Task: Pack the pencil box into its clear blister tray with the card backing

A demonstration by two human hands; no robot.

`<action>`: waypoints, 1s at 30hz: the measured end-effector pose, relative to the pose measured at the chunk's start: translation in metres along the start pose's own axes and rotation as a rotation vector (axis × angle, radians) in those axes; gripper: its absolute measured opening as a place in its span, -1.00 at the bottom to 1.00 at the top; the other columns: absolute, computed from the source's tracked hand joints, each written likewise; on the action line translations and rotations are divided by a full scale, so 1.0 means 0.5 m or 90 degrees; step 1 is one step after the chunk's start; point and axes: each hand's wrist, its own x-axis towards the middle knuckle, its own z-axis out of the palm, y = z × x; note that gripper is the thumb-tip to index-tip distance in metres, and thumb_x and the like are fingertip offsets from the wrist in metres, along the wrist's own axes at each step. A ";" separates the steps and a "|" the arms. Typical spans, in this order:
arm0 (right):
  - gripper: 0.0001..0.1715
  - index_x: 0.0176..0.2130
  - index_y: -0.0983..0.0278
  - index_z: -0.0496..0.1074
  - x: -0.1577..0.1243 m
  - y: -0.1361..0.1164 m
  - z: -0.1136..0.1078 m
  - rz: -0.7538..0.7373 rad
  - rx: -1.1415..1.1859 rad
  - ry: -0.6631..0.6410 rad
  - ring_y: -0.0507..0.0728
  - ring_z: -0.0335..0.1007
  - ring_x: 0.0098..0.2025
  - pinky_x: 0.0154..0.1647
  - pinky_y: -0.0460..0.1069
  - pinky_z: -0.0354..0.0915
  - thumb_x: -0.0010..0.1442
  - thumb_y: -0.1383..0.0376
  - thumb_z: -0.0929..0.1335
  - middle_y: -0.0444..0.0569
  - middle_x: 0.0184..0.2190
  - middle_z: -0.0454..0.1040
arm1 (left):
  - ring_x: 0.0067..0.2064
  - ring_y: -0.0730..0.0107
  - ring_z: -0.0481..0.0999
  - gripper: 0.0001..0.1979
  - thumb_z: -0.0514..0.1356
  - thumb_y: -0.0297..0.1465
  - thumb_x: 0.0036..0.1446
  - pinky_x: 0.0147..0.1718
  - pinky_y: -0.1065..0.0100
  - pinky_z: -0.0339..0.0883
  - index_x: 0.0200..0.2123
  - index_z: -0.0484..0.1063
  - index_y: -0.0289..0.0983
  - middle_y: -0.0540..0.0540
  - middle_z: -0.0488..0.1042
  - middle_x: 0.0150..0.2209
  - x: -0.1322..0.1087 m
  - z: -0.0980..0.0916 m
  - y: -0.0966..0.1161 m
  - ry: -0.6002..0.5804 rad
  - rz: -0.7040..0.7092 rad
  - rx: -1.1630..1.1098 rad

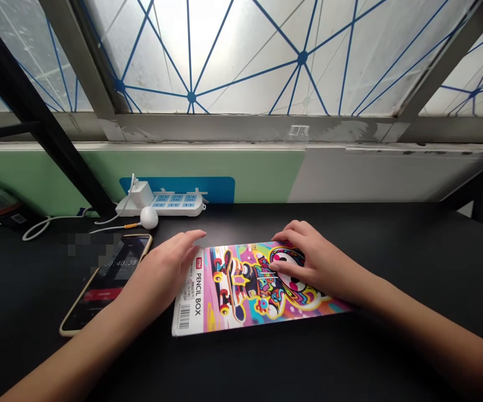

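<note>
One pencil box [224,296] lies here, with one left hand [161,276] just beside it and one right hand [308,262] on it. Around the box are one phone [107,279], one power strip [178,204], one charger [139,195] and one white ball [149,218].

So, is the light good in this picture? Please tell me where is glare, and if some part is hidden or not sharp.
In the head view, the frosted window is very bright, glare whitens the upper edge of the pencil box, the black desk stays dark, and a pixelated patch covers the area above the phone.
</note>
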 end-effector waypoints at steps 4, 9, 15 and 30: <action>-0.64 -0.29 0.21 0.41 -0.007 -0.009 -0.016 -0.027 -0.060 0.152 0.18 0.39 -0.27 -0.20 0.09 0.36 0.27 -0.03 0.41 0.00 -0.29 0.45 | -0.20 0.27 0.58 -0.73 0.11 -0.27 0.41 -0.18 0.31 0.46 0.10 0.45 -0.12 -0.07 0.58 -0.13 -0.002 -0.014 0.012 0.114 0.097 -0.095; -0.62 -0.37 0.19 0.33 -0.014 -0.012 -0.034 -0.065 -0.114 0.262 0.14 0.32 -0.38 -0.21 0.09 0.28 0.36 0.01 0.34 -0.07 -0.41 0.40 | -0.24 0.39 0.53 -0.72 0.25 -0.39 0.33 -0.21 0.38 0.48 0.09 0.44 -0.07 0.01 0.51 -0.23 -0.004 -0.021 0.019 0.142 0.122 -0.278; -0.65 -0.36 0.19 0.37 -0.009 0.001 -0.027 -0.065 -0.132 0.310 0.17 0.34 -0.34 -0.25 0.10 0.30 0.33 0.03 0.38 -0.03 -0.38 0.43 | -0.17 0.36 0.49 -0.61 0.28 -0.37 0.30 -0.14 0.32 0.47 0.17 0.38 -0.07 -0.01 0.46 -0.20 0.002 -0.024 0.017 0.067 0.037 -0.480; -0.79 -0.27 0.17 0.26 -0.022 -0.020 -0.033 -0.152 -0.215 0.286 0.23 0.53 -0.26 -0.28 0.09 0.38 0.33 0.21 0.39 0.06 -0.16 0.57 | -0.19 0.27 0.62 -0.79 0.46 -0.26 0.08 -0.15 0.29 0.52 -0.21 0.63 -0.18 -0.06 0.64 -0.27 0.015 -0.021 -0.003 0.087 -0.135 -0.619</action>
